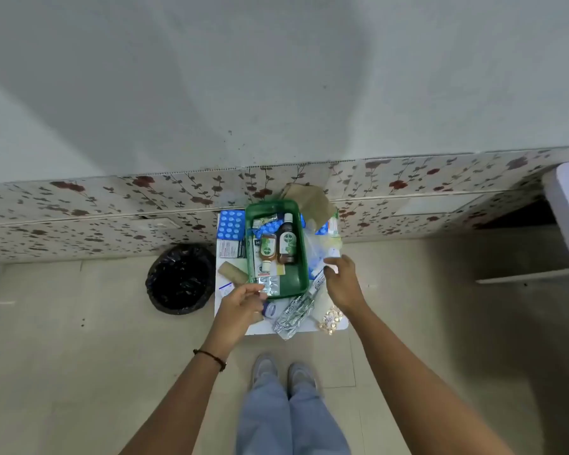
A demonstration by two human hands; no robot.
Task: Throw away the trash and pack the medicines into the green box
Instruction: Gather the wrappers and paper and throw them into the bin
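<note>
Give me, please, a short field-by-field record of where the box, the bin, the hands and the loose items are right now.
surface: small white table against a floral-papered wall
green box: mid-table, holding two brown bottles and a silver blister strip
bin: black-lined, on the floor left of the table
left hand: at the box's near left corner, fingers by the strip; grip unclear
right hand: right of the box, fingers on a small white item
still outside box: blue blister pack, foil wrapper
</note>
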